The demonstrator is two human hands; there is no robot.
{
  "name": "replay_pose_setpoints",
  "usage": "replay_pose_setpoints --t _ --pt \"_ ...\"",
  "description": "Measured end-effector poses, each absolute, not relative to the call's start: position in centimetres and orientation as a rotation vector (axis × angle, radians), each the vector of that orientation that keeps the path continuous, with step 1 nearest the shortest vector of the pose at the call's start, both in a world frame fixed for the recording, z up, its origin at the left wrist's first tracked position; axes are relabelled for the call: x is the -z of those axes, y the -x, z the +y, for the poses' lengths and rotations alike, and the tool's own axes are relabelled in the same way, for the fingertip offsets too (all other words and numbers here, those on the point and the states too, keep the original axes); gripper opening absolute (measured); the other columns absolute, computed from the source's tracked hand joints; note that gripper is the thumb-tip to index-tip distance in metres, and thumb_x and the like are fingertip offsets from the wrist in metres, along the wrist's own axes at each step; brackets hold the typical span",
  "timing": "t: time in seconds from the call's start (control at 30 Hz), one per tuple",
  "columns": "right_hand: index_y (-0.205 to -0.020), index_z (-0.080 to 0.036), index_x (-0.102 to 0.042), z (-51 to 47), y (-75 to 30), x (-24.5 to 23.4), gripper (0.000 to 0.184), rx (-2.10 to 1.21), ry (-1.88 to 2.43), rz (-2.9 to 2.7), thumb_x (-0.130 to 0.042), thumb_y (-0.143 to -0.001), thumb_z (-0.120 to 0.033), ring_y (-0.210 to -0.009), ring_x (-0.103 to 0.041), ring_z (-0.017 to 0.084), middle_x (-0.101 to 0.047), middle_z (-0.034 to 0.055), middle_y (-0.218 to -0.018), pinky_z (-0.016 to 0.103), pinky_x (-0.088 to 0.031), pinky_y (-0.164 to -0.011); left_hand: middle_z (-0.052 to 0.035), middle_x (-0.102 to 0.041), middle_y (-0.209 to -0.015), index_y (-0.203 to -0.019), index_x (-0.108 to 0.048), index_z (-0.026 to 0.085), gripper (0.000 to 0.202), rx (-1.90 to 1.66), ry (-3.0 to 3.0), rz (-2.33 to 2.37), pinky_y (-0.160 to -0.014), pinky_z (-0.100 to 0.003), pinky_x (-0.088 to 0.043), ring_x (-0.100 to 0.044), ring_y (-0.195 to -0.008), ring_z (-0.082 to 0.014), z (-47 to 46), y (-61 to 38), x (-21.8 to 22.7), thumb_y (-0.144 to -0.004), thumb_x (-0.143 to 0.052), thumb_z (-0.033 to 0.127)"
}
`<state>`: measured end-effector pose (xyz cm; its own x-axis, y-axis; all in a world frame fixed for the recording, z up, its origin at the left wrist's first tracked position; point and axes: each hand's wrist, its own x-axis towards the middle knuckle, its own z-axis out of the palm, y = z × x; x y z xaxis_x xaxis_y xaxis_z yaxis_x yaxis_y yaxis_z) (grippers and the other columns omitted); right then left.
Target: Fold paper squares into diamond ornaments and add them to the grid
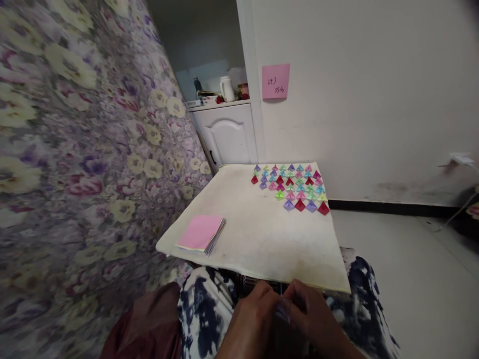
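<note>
Close together at the table's near edge are my left hand (255, 313) and my right hand (307, 315), both with curled, pinching fingers. Between them shows a small piece of purple paper (283, 312), partly hidden by the fingers and dim. On the cream-covered table (243, 214), a stack of square paper (200, 233) with a pink sheet on top lies at the front left. Folded paper pieces (300, 205) in red, purple, green, pink and blue stand in rows at the far right.
A flowered curtain (93, 164) hangs along the left. Behind the table are a white wall (355, 99) with a pink note (276, 81) on it and a cabinet (228, 130) bearing a white jug (226, 89). My patterned trousers (205, 304) are below the table edge.
</note>
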<state>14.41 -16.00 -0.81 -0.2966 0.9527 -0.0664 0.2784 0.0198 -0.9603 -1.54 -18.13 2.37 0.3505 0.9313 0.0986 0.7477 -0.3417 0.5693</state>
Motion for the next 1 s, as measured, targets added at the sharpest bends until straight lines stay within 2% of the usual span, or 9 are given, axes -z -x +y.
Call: replay_pose_setpoints --t 0.2,0.43,0.53,0.67,0.77,0.9,1.0 --pt "-0.068 -0.017 -0.054 -16.0 -14.4 1.0 0.007 -1.307 1.281 -1.691 -0.052 -0.075 -0.020 -0.053 -0.051 0.012 -0.057 -0.0025 -0.054 0.022 -0.035 -0.051 -0.0007 -0.053 -0.079 -0.075 -0.054 0.019 0.015 -0.471 -2.196 1.530 -0.053 -0.018 -0.038 -0.053 -0.060 -0.0100 -17.8 1.3 -2.4 -0.083 -0.043 0.014" --pt "-0.068 -0.018 -0.052 -15.9 -14.6 0.7 0.008 -1.352 1.239 -1.652 -0.051 -0.076 -0.018 -0.052 -0.049 0.011 -0.055 -0.0034 -0.054 0.021 -0.035 -0.050 0.0018 -0.052 -0.082 -0.085 -0.051 0.021 0.016 -0.320 -2.234 1.457 -0.045 -0.019 -0.028 -0.052 -0.058 -0.0093 -18.2 1.6 -4.3 -0.075 -0.048 0.008" --pt "-0.068 -0.017 -0.052 -15.9 -14.6 0.6 0.008 -1.358 1.225 -1.647 -0.051 -0.077 -0.019 -0.053 -0.050 0.012 -0.054 -0.0033 -0.055 0.021 -0.035 -0.051 -0.0002 -0.053 -0.091 -0.087 -0.050 0.021 0.019 -0.335 -2.265 1.394 -0.051 -0.019 -0.034 -0.052 -0.064 -0.0097 -18.5 1.4 -5.3 -0.075 -0.047 0.007" --pt "-0.070 -0.018 -0.051 -16.0 -14.6 0.7 0.008 -1.365 1.195 -1.640 -0.052 -0.078 -0.021 -0.055 -0.050 0.012 -0.054 -0.0032 -0.057 0.021 -0.036 -0.052 -0.0040 -0.054 -0.099 -0.086 -0.053 0.019 0.011 -0.371 -2.432 1.355 -0.068 -0.024 -0.039 -0.051 -0.085 -0.0158 -18.6 1.1 -6.0 -0.080 -0.048 0.011" --pt "-0.070 -0.018 -0.053 -16.1 -14.6 0.7 0.010 -1.327 1.197 -1.667 -0.053 -0.078 -0.022 -0.055 -0.049 0.012 -0.054 -0.0028 -0.057 0.021 -0.035 -0.052 -0.0026 -0.057 -0.089 -0.082 -0.054 0.019 0.003 -0.348 -2.614 1.275 -0.068 -0.027 -0.035 -0.048 -0.080 -0.0164 -18.5 1.2 -5.6 -0.083 -0.052 0.019" --pt "-0.070 -0.018 -0.054 -16.1 -14.6 0.7 0.012 -1.338 1.210 -1.667 -0.054 -0.078 -0.026 -0.055 -0.049 0.012 -0.055 -0.0023 -0.058 0.022 -0.035 -0.052 -0.0024 -0.057 -0.080 -0.076 -0.053 0.018 0.012 -0.380 -2.703 1.211 -0.064 -0.029 -0.032 -0.047 -0.073 -0.0151 -18.5 1.5 -5.0 -0.087 -0.048 0.021" --pt "-0.069 -0.018 -0.053 -16.1 -14.6 0.6 0.015 -1.367 1.192 -1.639 -0.054 -0.079 -0.029 -0.054 -0.049 0.012 -0.054 -0.0025 -0.057 0.022 -0.035 -0.052 -0.0024 -0.056 -0.079 -0.079 -0.054 0.018 0.010 -0.405 -2.712 1.229 -0.067 -0.029 -0.032 -0.047 -0.075 -0.0154 -18.5 1.6 -4.9 -0.087 -0.048 0.022"
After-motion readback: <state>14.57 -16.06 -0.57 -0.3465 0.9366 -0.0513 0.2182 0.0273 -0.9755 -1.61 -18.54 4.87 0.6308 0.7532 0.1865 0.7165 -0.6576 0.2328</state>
